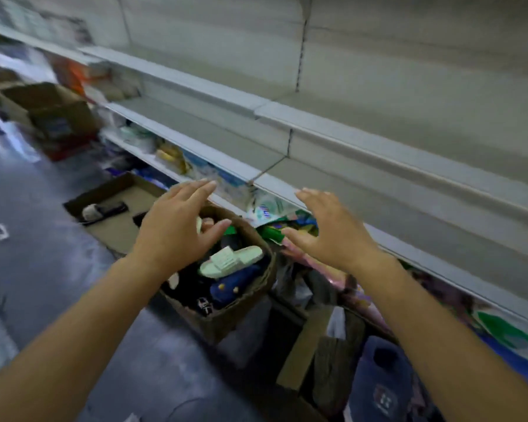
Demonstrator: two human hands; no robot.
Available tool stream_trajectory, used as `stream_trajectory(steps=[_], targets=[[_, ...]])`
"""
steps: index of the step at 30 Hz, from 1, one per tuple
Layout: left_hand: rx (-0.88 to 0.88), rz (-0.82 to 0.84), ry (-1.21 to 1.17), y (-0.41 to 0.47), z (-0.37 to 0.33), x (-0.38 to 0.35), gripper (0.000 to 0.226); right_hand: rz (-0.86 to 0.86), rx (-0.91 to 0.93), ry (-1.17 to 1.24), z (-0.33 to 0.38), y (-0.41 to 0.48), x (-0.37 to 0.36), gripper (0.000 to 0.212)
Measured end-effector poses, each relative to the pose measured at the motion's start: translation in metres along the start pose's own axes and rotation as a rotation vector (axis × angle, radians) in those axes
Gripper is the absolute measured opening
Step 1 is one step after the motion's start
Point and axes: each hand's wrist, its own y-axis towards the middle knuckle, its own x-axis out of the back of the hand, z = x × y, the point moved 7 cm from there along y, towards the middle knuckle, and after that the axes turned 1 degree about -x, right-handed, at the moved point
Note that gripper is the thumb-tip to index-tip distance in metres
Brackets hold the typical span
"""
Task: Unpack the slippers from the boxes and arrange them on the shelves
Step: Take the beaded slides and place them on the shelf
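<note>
Head view: left hand [177, 229] over the box [226, 325] of slippers [229, 260], right hand [323, 236] beside it, both spread, empty.

I see both bare forearms stretched forward, palms turned down. My left hand [177, 226] hangs with fingers spread and loosely extended; my right hand [326, 229] matches it, fingers relaxed, holding nothing.

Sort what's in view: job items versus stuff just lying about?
Job: slipper box, pale green slipper, navy slipper, grey shelf, left hand, right hand, both open.
Lying about: far cardboard box, packets on lower shelf, blue bag.
</note>
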Motion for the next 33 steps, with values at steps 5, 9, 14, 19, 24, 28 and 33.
stream_trajectory(steps=[5, 9, 14, 19, 24, 28, 33], targets=[[0.156, -0.014, 0.037, -0.047, 0.098, 0.028, 0.077, 0.053, 0.112, 0.048, 0.091, 0.045, -0.058, 0.081], [0.274, -0.032, 0.075, -0.075, 0.160, 0.051, 0.080, 0.122, 0.232, 0.050, 0.153, 0.083, -0.088, 0.080], [0.377, -0.054, 0.099, -0.086, 0.218, 0.061, 0.080, 0.132, 0.339, 0.077, 0.208, 0.143, -0.116, 0.080], [0.440, -0.044, 0.155, -0.078, 0.272, 0.055, 0.077, 0.154, 0.433, 0.107, 0.250, 0.206, -0.155, 0.082], [0.533, -0.037, 0.195, -0.053, 0.333, 0.051, 0.075, 0.185, 0.493, 0.132, 0.275, 0.276, -0.182, 0.082], [0.566, -0.018, 0.211, -0.028, 0.375, 0.043, 0.076, 0.197, 0.513, 0.137, 0.285, 0.327, -0.204, 0.082], [0.607, 0.024, 0.210, -0.013, 0.422, 0.027, 0.076, 0.250, 0.509, 0.140, 0.297, 0.367, -0.247, 0.083]])
